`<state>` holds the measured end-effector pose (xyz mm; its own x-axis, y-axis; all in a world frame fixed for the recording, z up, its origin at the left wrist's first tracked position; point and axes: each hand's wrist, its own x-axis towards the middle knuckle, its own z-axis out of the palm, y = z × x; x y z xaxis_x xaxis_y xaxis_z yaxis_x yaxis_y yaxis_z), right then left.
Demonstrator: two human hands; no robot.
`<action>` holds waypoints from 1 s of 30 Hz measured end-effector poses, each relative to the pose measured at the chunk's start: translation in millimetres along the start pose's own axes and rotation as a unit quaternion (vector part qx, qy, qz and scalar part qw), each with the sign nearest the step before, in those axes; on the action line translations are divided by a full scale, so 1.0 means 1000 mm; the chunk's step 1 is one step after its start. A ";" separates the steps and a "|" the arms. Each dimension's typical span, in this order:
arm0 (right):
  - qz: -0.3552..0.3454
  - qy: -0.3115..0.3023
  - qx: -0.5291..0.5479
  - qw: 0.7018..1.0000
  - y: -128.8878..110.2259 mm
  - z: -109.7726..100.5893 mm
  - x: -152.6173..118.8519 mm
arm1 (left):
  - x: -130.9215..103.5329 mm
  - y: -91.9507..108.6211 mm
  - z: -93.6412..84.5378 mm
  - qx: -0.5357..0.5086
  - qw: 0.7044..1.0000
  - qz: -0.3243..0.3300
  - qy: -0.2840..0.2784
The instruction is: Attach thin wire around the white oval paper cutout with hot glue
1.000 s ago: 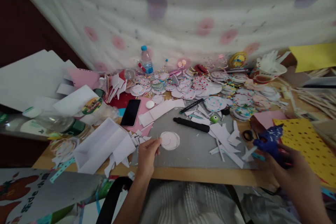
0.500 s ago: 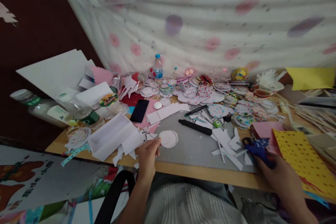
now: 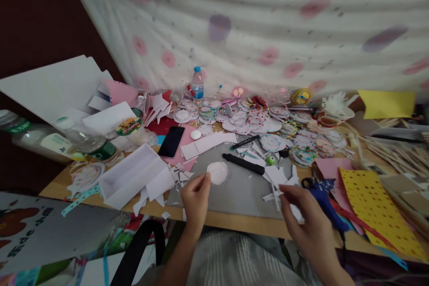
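My left hand [image 3: 197, 196] pinches the left edge of a round white paper disc [image 3: 218, 173] above the grey mat [image 3: 234, 199]. My right hand [image 3: 303, 212] is apart from it on the right, thumb and fingers spread, with nothing seen between them. Blue scissors [image 3: 323, 196] lie just right of my right hand. A thick black pen [image 3: 243, 164] and a thinner dark pen [image 3: 245, 142] rest beyond the disc. White paper scraps [image 3: 275, 176] lie between the pens and my right hand.
On the left stand a white box [image 3: 132, 176], a phone [image 3: 171, 141] and plastic bottles [image 3: 90, 143]. Decorated discs [image 3: 248, 120] cover the table's back. Spotted yellow paper [image 3: 375, 210] lies right, near wooden sticks [image 3: 395, 154].
My right hand has let go of the blue scissors and moved left, its fingers now open. My left hand still holds the disc, which is slightly tilted. The view has shifted a little.
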<state>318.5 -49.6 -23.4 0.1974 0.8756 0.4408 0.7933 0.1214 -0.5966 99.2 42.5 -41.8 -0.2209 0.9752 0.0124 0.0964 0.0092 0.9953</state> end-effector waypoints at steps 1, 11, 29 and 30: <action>-0.003 -0.017 0.019 1.000 -0.006 0.007 0.004 | 0.001 0.000 0.003 0.002 1.000 -0.003 -0.011; -0.049 -0.153 0.086 0.983 -0.032 0.049 0.043 | 0.021 -0.010 -0.007 0.079 0.983 -0.045 -0.156; -0.013 -0.302 0.179 0.936 -0.017 0.091 0.106 | 0.071 -0.012 -0.007 0.066 0.962 -0.163 -0.211; -0.004 -0.300 0.186 0.935 -0.016 0.093 0.108 | 0.073 -0.013 -0.006 0.064 0.962 -0.169 -0.207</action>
<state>273.5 86.5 -28.9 -0.2561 0.9649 0.0572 0.5153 0.1864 -0.8365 75.8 112.2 -52.9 0.1411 0.9161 -0.3752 0.2121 0.3422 0.9154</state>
